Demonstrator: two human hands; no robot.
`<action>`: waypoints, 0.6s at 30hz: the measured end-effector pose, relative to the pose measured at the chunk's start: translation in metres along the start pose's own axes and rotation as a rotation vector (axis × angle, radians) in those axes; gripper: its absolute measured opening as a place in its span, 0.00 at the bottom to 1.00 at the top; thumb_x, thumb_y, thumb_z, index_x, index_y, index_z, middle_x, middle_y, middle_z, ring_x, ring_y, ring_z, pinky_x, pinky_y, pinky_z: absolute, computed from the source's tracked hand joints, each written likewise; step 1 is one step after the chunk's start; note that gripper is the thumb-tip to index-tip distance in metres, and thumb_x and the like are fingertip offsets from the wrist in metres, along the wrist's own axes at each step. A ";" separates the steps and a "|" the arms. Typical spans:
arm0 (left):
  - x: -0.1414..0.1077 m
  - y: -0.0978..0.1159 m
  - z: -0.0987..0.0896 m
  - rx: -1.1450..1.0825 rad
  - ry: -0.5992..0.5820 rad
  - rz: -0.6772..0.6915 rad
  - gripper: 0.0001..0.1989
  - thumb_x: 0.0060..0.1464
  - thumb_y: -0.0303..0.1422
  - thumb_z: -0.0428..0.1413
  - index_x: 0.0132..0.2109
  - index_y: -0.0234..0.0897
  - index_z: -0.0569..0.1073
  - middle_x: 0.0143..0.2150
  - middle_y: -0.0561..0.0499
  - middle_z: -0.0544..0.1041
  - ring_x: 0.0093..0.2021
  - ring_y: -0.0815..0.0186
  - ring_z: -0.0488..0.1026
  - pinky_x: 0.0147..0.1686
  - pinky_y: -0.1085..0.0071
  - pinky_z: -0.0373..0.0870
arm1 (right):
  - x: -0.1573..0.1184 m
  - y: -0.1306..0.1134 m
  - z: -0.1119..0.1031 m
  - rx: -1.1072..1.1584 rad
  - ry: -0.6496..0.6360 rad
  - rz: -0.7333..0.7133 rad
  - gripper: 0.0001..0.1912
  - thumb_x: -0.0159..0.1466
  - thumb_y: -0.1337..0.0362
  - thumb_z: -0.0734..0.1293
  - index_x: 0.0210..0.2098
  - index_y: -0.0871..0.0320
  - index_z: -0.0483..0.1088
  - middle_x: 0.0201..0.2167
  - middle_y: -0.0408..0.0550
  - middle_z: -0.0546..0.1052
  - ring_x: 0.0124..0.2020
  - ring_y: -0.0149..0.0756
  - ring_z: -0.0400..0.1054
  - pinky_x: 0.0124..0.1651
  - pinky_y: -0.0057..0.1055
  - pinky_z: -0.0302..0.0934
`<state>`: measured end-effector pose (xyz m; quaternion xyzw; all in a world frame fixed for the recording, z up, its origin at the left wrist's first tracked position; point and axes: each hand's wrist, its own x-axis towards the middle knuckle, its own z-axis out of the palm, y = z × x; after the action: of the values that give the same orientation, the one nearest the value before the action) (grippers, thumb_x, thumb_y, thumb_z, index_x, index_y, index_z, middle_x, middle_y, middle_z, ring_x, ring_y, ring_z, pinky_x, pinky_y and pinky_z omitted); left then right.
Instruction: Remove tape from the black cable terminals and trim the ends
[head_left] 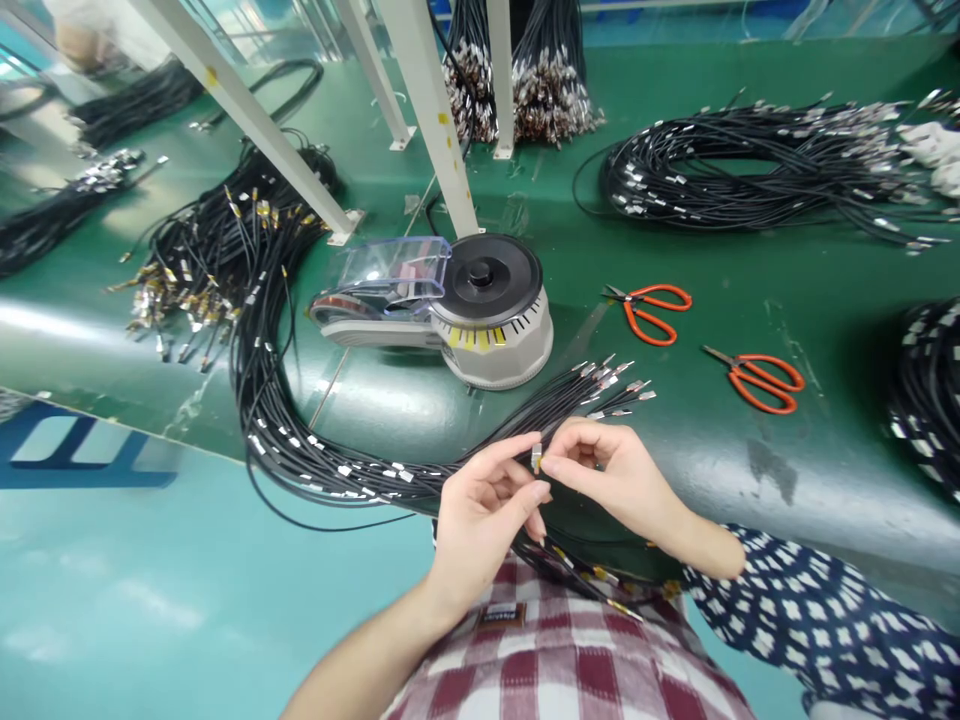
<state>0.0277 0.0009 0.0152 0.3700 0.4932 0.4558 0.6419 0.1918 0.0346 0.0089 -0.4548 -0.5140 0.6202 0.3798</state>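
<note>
A small silvery connector (536, 457) with a yellowish spot is between my two hands, close above the black cables. My left hand (484, 510) has its fingers curled around the connector's near side, the index fingertip by its top and the thumb just below. From the other side my right hand (619, 475) pinches at the connector with thumb and index finger. The fingers partly cover the cable behind it. Beneath and behind my hands runs a thick bundle of black cables (360, 475) with white labels and metal ends. More cable ends with yellow wraps (592, 575) lie against my lap.
A round tape dispenser (491, 350) with a clear cover stands behind my hands. Two orange-handled snips, one (652, 305) farther back and one (765, 380) nearer, lie to the right. Cable coils (690, 185) and bundles (217, 250) lie around, between white posts (442, 120).
</note>
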 end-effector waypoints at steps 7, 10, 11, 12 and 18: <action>0.000 0.001 0.000 0.006 -0.001 -0.002 0.19 0.51 0.26 0.64 0.51 0.35 0.75 0.25 0.56 0.77 0.18 0.72 0.73 0.21 0.77 0.73 | -0.002 -0.001 0.001 -0.030 0.023 -0.005 0.09 0.59 0.63 0.71 0.25 0.60 0.72 0.24 0.42 0.72 0.24 0.28 0.62 0.28 0.27 0.57; -0.002 0.002 0.001 0.008 0.000 -0.002 0.18 0.51 0.26 0.64 0.51 0.35 0.75 0.25 0.56 0.76 0.18 0.72 0.73 0.21 0.77 0.73 | -0.002 -0.002 0.003 -0.043 0.035 -0.011 0.08 0.59 0.63 0.71 0.25 0.59 0.71 0.23 0.42 0.72 0.24 0.28 0.61 0.28 0.27 0.57; -0.002 0.001 0.001 0.006 -0.001 0.001 0.18 0.51 0.27 0.64 0.50 0.35 0.75 0.25 0.56 0.76 0.18 0.73 0.73 0.21 0.78 0.73 | -0.002 -0.002 0.003 -0.047 0.040 -0.012 0.08 0.59 0.63 0.71 0.25 0.59 0.71 0.23 0.42 0.72 0.24 0.28 0.62 0.28 0.27 0.57; -0.002 0.001 0.001 0.001 -0.004 0.006 0.18 0.52 0.27 0.64 0.50 0.35 0.75 0.25 0.56 0.76 0.18 0.73 0.73 0.21 0.78 0.73 | -0.002 -0.003 0.004 -0.053 0.047 -0.013 0.09 0.59 0.64 0.70 0.24 0.59 0.71 0.23 0.41 0.72 0.24 0.28 0.62 0.28 0.27 0.57; 0.004 -0.007 -0.002 -0.058 -0.036 0.005 0.09 0.59 0.32 0.60 0.47 0.37 0.74 0.24 0.56 0.75 0.15 0.75 0.68 0.15 0.80 0.65 | -0.003 -0.002 0.004 -0.100 0.025 -0.062 0.09 0.61 0.63 0.69 0.25 0.59 0.72 0.24 0.41 0.70 0.25 0.28 0.62 0.29 0.27 0.58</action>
<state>0.0280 0.0028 0.0074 0.3608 0.4673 0.4649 0.6598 0.1890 0.0309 0.0119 -0.4647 -0.5535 0.5760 0.3820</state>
